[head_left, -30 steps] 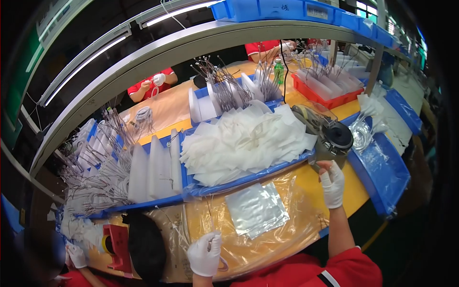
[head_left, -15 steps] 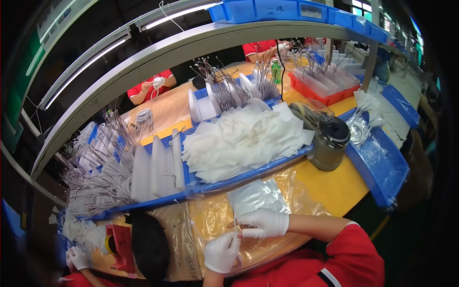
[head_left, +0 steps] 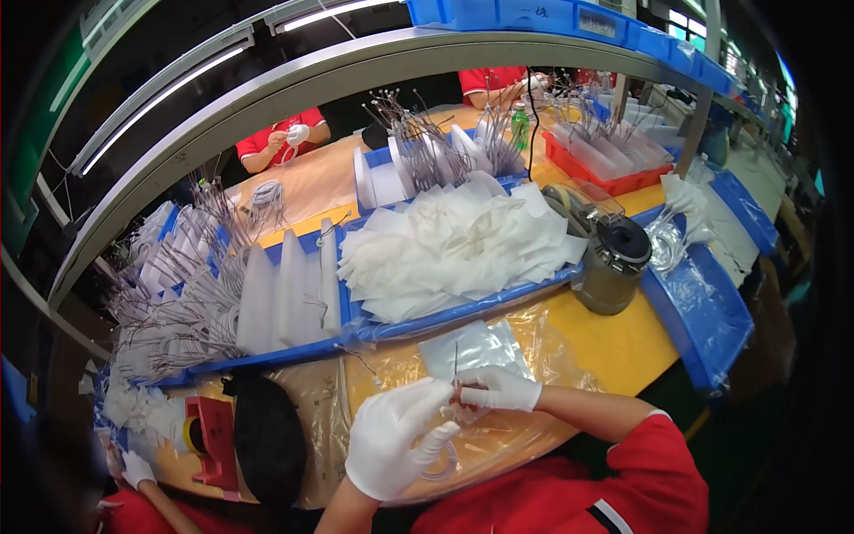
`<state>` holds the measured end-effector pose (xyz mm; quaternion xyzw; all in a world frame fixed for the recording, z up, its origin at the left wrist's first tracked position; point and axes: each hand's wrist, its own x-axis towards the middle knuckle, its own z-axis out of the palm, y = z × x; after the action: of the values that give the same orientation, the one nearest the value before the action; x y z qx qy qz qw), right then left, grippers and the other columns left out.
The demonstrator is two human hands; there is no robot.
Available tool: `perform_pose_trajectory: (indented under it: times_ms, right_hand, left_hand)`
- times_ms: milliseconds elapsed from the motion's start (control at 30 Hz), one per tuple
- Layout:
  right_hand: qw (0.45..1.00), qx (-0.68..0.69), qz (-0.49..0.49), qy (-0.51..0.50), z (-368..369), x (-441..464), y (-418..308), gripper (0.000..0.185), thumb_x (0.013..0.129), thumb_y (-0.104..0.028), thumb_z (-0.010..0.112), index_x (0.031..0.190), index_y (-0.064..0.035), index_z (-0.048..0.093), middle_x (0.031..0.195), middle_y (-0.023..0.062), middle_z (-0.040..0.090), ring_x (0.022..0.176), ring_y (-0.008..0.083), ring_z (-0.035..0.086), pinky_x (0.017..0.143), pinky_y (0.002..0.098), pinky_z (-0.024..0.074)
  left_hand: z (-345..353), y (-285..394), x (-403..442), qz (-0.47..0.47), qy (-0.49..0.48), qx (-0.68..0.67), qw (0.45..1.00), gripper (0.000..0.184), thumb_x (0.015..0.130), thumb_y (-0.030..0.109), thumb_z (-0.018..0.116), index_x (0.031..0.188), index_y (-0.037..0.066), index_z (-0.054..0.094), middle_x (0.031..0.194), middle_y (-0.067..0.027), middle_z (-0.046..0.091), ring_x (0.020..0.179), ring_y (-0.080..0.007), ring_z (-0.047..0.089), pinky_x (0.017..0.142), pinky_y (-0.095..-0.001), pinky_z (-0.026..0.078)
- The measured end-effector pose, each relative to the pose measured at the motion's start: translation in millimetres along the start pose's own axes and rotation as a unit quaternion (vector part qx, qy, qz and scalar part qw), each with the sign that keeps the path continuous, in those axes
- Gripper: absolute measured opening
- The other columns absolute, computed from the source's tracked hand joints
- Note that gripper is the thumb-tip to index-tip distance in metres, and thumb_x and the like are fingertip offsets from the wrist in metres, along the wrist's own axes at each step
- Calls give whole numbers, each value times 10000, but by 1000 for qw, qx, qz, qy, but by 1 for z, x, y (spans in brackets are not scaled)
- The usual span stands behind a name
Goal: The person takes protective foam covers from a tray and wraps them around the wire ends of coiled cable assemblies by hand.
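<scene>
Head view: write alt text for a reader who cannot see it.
A white-gloved right hand appears to pinch a thin cable beside the open, gloved left hand over a yellow-topped workbench. Beyond, a blue tray holds heaped white sheets, with bundled cables to its left and a black-lidded container to its right.

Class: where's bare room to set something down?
Free: yellow tabletop between the dark jug, the blue tray at its right and the right forearm; tan surface right of the coiled cable. Crowded: around left hand and right hand; cable bundles; white sheets.
</scene>
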<state>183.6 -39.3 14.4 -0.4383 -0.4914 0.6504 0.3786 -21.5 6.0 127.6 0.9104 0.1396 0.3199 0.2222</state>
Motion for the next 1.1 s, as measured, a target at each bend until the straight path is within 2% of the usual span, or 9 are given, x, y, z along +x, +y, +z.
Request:
perform_pose_trajectory:
  times_ms: [33, 67, 100, 133, 167, 200, 300, 567, 1100]
  right_hand:
    - [999, -36, -10, -7, -1, -1, -6, 211, 918, -232, 520, 987, -41, 574, 787, 5, 562, 694, 62, 532, 621, 216, 442]
    - [999, -22, -34, 33, 2, 0, 0, 209, 912, -231, 526, 970, -39, 585, 783, 7, 564, 696, 64, 531, 626, 219, 444]
    - [996, -11, -59, 73, 5, 1, 6, 209, 906, -229, 532, 953, -36, 596, 779, 9, 566, 697, 66, 529, 632, 221, 446]
    - [999, -22, -13, 46, 3, 5, -2, 214, 901, -231, 537, 933, -29, 602, 772, 10, 566, 697, 68, 525, 636, 224, 447]
    - [998, -37, 35, 20, 2, 8, -7, 221, 897, -233, 541, 913, -23, 608, 766, 10, 566, 697, 71, 521, 641, 227, 448]
    - [999, -30, 17, 10, 3, 10, -7, 234, 903, -233, 532, 913, -9, 598, 779, 12, 566, 709, 76, 523, 654, 228, 447]
    - [1000, -25, 2, -4, 6, 12, -13, 235, 909, -228, 524, 925, -4, 590, 821, 24, 574, 718, 82, 519, 672, 229, 444]
    - [996, -59, -3, -69, -9, 13, -15, 211, 905, -192, 508, 936, 4, 581, 857, 39, 584, 719, 89, 522, 687, 239, 451]
    - [997, -27, 40, -66, -27, 10, -14, 199, 913, -183, 519, 964, -1, 584, 857, 41, 583, 736, 94, 542, 686, 244, 461]
  left_hand:
    - [-15, 12, 22, 41, -37, -50, 997, 381, 806, 301, 642, 1074, 35, 589, 954, -125, 640, 863, -343, 617, 685, -395, 493]
    - [-23, 34, 47, 138, -46, -32, 989, 435, 767, 338, 642, 1076, 38, 579, 1014, -129, 620, 923, -343, 601, 687, -396, 492]
    - [-18, 55, 68, 217, -68, -57, 972, 411, 722, 307, 648, 1024, 42, 562, 1022, -82, 579, 956, -279, 555, 757, -370, 463]
    - [-5, 82, 84, 302, -57, -110, 945, 388, 740, 364, 611, 968, 53, 570, 990, -78, 551, 900, -263, 527, 774, -349, 425]
    - [2, 113, 94, 356, -105, -140, 918, 408, 703, 247, 638, 1044, 29, 585, 1061, -99, 572, 1036, -268, 520, 905, -368, 401]
    - [35, 148, 90, 398, -90, -139, 902, 332, 747, 200, 612, 1014, 6, 579, 1079, -120, 557, 1049, -255, 510, 922, -392, 385]
    - [82, 208, 89, 493, -154, -154, 842, 317, 753, 205, 605, 999, 6, 581, 1061, -120, 557, 1034, -258, 511, 912, -393, 386]
    - [95, 220, 100, 493, -170, -217, 825, 284, 769, 217, 585, 958, 5, 586, 1012, -121, 556, 994, -265, 516, 885, -398, 389]
    - [87, 210, 107, 469, -191, -246, 827, 253, 801, 241, 545, 877, 5, 597, 914, -122, 553, 914, -280, 524, 832, -408, 395]
